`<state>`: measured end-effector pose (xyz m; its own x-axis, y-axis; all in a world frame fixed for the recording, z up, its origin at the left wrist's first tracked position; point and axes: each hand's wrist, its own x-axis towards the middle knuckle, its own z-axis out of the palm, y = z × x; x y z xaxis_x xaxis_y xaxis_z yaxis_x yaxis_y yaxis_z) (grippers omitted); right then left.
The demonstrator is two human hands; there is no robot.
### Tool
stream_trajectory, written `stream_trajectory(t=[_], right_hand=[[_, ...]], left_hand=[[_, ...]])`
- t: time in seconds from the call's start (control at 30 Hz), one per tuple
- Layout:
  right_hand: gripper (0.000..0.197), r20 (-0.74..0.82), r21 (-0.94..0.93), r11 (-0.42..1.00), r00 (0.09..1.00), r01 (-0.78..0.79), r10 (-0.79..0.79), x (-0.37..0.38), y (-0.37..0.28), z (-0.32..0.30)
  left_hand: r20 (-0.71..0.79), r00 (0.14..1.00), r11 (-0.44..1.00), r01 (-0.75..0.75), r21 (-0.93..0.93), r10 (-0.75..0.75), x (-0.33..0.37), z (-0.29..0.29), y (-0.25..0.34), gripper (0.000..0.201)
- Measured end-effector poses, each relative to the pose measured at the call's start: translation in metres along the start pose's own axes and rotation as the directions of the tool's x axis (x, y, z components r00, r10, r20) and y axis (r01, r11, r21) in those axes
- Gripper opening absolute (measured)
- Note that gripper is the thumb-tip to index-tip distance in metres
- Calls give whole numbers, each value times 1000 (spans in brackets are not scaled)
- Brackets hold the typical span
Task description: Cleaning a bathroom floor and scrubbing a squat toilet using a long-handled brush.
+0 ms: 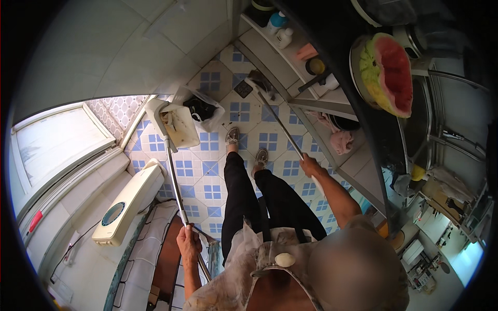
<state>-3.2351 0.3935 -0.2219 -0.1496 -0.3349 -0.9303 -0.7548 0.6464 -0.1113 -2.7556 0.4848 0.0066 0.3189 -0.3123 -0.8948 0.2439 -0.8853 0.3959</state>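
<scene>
A: State of the hands?

B: Both closed. The left hand point(189, 241) grips the handle of a dustpan point(187, 136); the right hand point(312, 167) grips a broom point(280, 123) toward its near end.

A: How do the tools lie from the hands?

B: The pan lies ahead of the left hand and slightly left, its handle running mostly away from the body. The broom's long axis slants forward and leftward from the right hand. Its brush point(263, 87) is farther out than the pan, to the pan's right and well apart from it. The left hand is nearer the pan. Bristle contact with the tiled floor point(210, 141): cannot tell.

A: Containers?

B: The dustpan holds loose brownish debris point(174, 120); pieces too small to identify. Just right of it, a whitish plastic bag point(213, 122) holds something black, kind unclear.

A: Farther out?

B: Two shoes point(232, 136) between the tool handles; a dark floor drain point(243, 89) just beside the brush. A shelf point(290, 61) bears bottles point(277, 20). At right, a cut watermelon point(395, 75) above the dark surface point(337, 52).
</scene>
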Motion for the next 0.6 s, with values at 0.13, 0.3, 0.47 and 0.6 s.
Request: stream_trajectory(t=[0.13, 0.3, 0.47, 0.6], right_hand=[[35, 85, 132, 991, 996, 19, -31, -47, 10, 25], [32, 237, 133, 991, 971, -16, -16, -98, 24, 28], [28, 192, 4, 1000, 981, 20, -20, -122, 26, 27], [32, 184, 23, 1000, 983, 1, -5, -113, 31, 36]], left_hand=[[18, 999, 1000, -28, -3, 28, 2, -5, -12, 24], [-11, 997, 995, -75, 72, 76, 1, 2, -18, 23], [-60, 985, 985, -156, 77, 161, 16, 7, -43, 21], [-27, 976, 972, -213, 96, 216, 21, 29, -46, 22]])
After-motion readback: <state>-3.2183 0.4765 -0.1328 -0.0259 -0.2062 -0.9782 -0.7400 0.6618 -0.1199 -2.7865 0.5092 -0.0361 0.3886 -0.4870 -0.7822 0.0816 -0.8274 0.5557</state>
